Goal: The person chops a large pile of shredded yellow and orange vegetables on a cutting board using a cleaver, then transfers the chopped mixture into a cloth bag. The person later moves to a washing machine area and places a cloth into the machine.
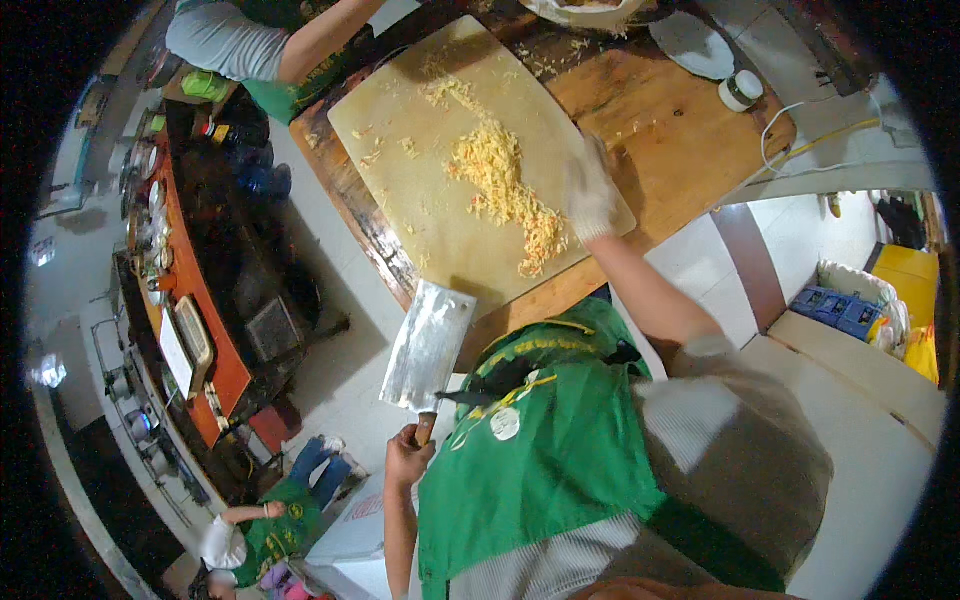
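Observation:
My left hand (pixel 410 454) grips the wooden handle of a cleaver (pixel 429 349), its broad metal blade pointing up past the near edge of the cutting board. The pale plastic cutting board (pixel 420 172) lies on a wooden table. Across its middle spreads a long heap of chopped yellow food (pixel 495 169) with reddish bits. My right hand (pixel 591 195), in a whitish glove, is over the board's right edge, beside the heap. Motion blurs its fingers, which look stretched out; I see nothing held in it.
A co-worker's arm (pixel 330 41) reaches in at the far left. On the wooden table (pixel 652 127) are a white-lidded jar (pixel 741 91), a pale flat item (pixel 691 46) and a container (pixel 589 11). An orange-topped counter (pixel 202 300) stands left; another person (pixel 285 517) is at lower left.

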{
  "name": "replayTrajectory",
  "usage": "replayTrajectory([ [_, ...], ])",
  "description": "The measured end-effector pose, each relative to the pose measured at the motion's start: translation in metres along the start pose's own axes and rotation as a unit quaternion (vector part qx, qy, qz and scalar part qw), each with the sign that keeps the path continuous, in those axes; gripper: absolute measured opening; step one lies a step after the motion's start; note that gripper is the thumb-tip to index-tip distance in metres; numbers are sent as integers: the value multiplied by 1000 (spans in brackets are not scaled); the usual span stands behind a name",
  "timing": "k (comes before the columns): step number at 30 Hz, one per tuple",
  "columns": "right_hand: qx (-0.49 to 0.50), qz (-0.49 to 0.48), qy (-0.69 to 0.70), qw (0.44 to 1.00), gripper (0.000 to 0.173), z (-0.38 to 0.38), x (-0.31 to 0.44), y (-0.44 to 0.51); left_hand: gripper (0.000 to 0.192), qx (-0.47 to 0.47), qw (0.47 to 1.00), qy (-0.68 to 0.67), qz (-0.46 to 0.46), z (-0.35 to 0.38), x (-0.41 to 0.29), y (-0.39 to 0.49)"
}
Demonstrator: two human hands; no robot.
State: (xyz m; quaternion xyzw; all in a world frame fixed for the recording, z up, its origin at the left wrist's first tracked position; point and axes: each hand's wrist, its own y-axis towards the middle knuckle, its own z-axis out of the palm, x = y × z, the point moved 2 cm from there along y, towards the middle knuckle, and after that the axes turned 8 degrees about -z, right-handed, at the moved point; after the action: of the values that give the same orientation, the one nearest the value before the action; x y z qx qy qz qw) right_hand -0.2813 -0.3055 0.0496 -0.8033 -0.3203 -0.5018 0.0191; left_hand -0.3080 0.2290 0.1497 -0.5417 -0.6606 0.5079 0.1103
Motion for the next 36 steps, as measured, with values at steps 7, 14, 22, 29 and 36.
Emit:
replayTrajectory([
  [7, -25, 19, -195, 980, 65, 67, 27, -56, 13, 14, 1000, -19, 6, -29, 24, 12],
  [14, 14, -150, -8, 989, 51, 52, 69, -31, 13, 28, 999, -12, 28, -54, 42, 11],
  [22, 529, -464, 12, 710, 43, 38, 50, -105, 16, 23, 999, -35, 27, -37, 44, 19],
  [29, 465, -408, 50, 784, 38, 114, 81, -51, 22, -40, 994, -105, 1, -9, 78, 3],
  [36, 491, -439, 0, 753, 29, 207, 153, -121, 23, -107, 979, -168, -52, 18, 113, -33],
])
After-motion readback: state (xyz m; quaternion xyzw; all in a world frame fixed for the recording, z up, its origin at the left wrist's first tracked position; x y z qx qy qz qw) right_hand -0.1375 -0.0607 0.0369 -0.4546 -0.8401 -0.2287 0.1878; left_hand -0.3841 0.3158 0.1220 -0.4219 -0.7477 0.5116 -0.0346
